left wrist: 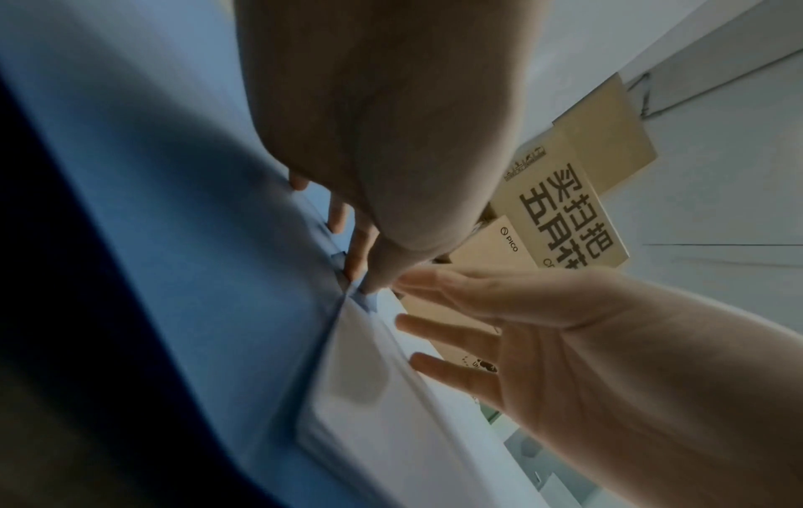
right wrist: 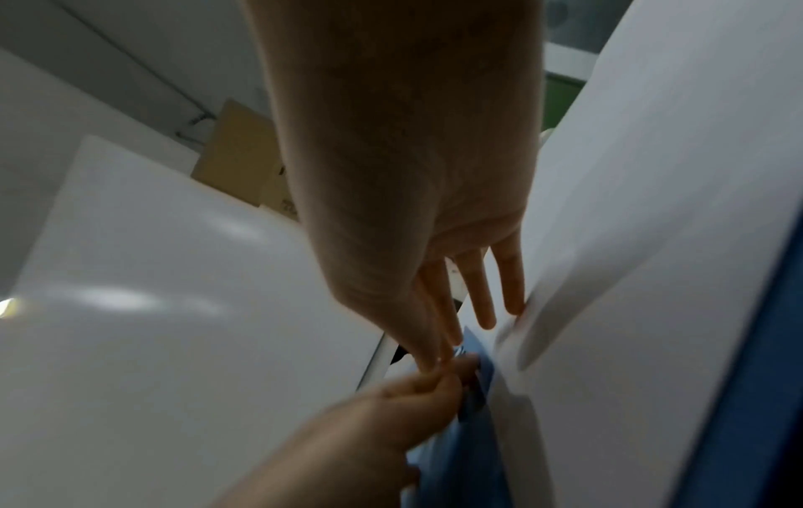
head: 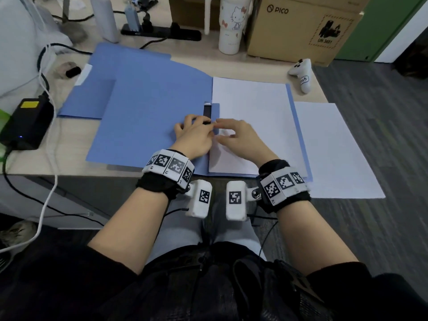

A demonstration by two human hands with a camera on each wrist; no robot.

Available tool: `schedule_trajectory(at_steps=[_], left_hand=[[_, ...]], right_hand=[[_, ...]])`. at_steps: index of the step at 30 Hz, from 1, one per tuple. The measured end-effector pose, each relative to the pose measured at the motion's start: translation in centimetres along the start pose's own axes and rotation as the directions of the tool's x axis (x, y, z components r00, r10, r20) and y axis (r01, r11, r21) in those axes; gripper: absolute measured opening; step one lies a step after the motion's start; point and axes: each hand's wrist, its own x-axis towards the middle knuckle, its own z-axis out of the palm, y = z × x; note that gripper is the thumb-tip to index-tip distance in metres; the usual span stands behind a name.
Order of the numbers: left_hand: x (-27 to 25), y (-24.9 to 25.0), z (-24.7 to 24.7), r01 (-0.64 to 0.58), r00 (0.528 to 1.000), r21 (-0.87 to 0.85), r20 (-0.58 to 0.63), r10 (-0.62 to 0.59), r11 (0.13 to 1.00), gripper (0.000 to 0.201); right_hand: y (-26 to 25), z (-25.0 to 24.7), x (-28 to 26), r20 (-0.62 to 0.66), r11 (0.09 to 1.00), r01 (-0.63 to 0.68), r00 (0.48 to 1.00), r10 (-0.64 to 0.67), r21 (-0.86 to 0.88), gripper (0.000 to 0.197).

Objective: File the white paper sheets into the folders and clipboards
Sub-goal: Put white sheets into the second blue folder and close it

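A blue folder (head: 150, 112) lies open on the desk, with a white paper sheet (head: 252, 112) on its right half. At the spine sits a black and blue clamp bar (head: 215, 110). My left hand (head: 199, 126) pinches this clamp bar (right wrist: 478, 347) with curled fingertips. My right hand (head: 231, 133) lies beside it with straight fingers (right wrist: 508, 292) pressing the sheet (right wrist: 652, 240), which buckles slightly; its index tip touches the clamp. A second white sheet (head: 331, 147) lies to the right of the folder, overhanging the desk edge. Another blue folder (head: 85, 100) lies underneath at the left.
At the back stand a PICO cardboard box (head: 301, 26), a white cartoon tumbler (head: 231, 26) and a black power strip (head: 162, 32). A white controller (head: 301, 72) lies at the back right. A black power adapter (head: 27, 123) with cables sits left.
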Motion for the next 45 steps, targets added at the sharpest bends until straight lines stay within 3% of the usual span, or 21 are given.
schedule_trajectory(at_steps=[2, 5, 7, 9, 11, 15, 17, 18, 21, 25, 28, 30, 32, 36, 39, 42, 45], left_hand=[[-0.5, -0.7, -0.6, 0.016, 0.999, -0.030, -0.039, -0.018, 0.999, 0.038], [-1.5, -2.4, -1.8, 0.045, 0.977, -0.196, -0.194, -0.083, 0.980, 0.036], [-2.5, -3.6, -2.8, 0.085, 0.935, -0.223, -0.319, -0.155, 0.971, 0.037], [-3.5, -4.8, -3.8, 0.191, 0.873, -0.205, -0.412, -0.262, 0.960, 0.038], [-4.7, -6.0, -4.8, 0.295, 0.803, -0.222, -0.469, -0.367, 0.929, 0.040], [-6.7, -9.1, -7.0, 0.439, 0.701, -0.259, -0.502, -0.508, 0.861, 0.043], [-7.2, -10.4, -7.8, 0.485, 0.688, -0.297, -0.450, -0.569, 0.822, 0.042], [-7.4, -11.0, -8.0, 0.494, 0.698, -0.316, -0.412, -0.586, 0.810, 0.040], [-8.1, -12.3, -8.2, 0.417, 0.722, -0.457, -0.358, -0.592, 0.785, 0.030], [-9.1, -12.2, -9.2, 0.090, 0.681, -0.754, -0.430, -0.593, 0.650, 0.027], [-9.6, -11.0, -10.4, -0.055, 0.732, -0.877, -0.361, -0.578, 0.478, 0.024], [-9.8, -10.4, -10.9, -0.089, 0.793, -0.923, -0.294, -0.534, 0.375, 0.024], [-9.8, -9.6, -11.0, -0.101, 0.861, -0.941, -0.246, -0.445, 0.324, 0.024], [-9.6, -6.4, -10.4, -0.101, 0.932, -0.931, -0.212, -0.293, 0.352, 0.029], [-9.1, -3.9, -9.7, -0.107, 0.976, -0.917, -0.170, -0.134, 0.385, 0.021], [-8.3, -2.0, -8.8, -0.090, 0.994, -0.907, -0.106, -0.017, 0.411, 0.026], [-7.4, -0.1, -7.8, -0.106, 0.994, -0.879, -0.083, 0.069, 0.464, 0.031]], right_hand=[[-1.1, 0.6, 0.1, 0.064, 0.992, 0.009, 0.998, -0.001, -0.126, 0.031], [-2.5, 0.9, 0.5, 0.138, 0.954, -0.036, 0.987, 0.081, -0.299, 0.032], [-3.4, 1.1, 1.0, 0.169, 0.923, -0.067, 0.976, 0.140, -0.378, 0.033], [-4.1, 1.7, 1.4, 0.177, 0.890, -0.079, 0.969, 0.175, -0.449, 0.023], [-4.7, 2.3, 1.7, 0.168, 0.853, -0.096, 0.963, 0.209, -0.514, 0.026], [-5.9, 3.1, 1.9, 0.145, 0.829, -0.118, 0.962, 0.233, -0.547, 0.025], [-6.2, 3.3, 2.0, 0.132, 0.821, -0.124, 0.963, 0.235, -0.558, 0.017], [-6.4, 3.4, 2.1, 0.127, 0.818, -0.134, 0.961, 0.245, -0.560, 0.024], [-6.9, 3.6, 2.3, 0.124, 0.830, -0.174, 0.952, 0.279, -0.530, 0.042], [-7.2, 3.3, 2.2, 0.119, 0.858, -0.234, 0.940, 0.320, -0.457, 0.052], [-7.4, 3.3, 1.9, 0.115, 0.893, -0.263, 0.939, 0.324, -0.365, 0.055], [-7.4, 3.3, 1.5, 0.132, 0.919, -0.266, 0.940, 0.314, -0.292, 0.055], [-7.3, 3.0, 1.0, 0.144, 0.947, -0.265, 0.945, 0.292, -0.183, 0.054], [-7.2, 1.9, 0.0, 0.145, 0.963, -0.263, 0.957, 0.251, 0.064, 0.057], [-6.8, 0.9, -0.6, 0.130, 0.954, -0.251, 0.964, 0.231, 0.163, 0.056], [-6.1, -0.3, -1.3, 0.089, 0.921, -0.226, 0.974, 0.208, 0.316, 0.056], [-5.2, -1.5, -2.0, 0.013, 0.879, -0.109, 0.993, 0.116, 0.465, 0.047]])
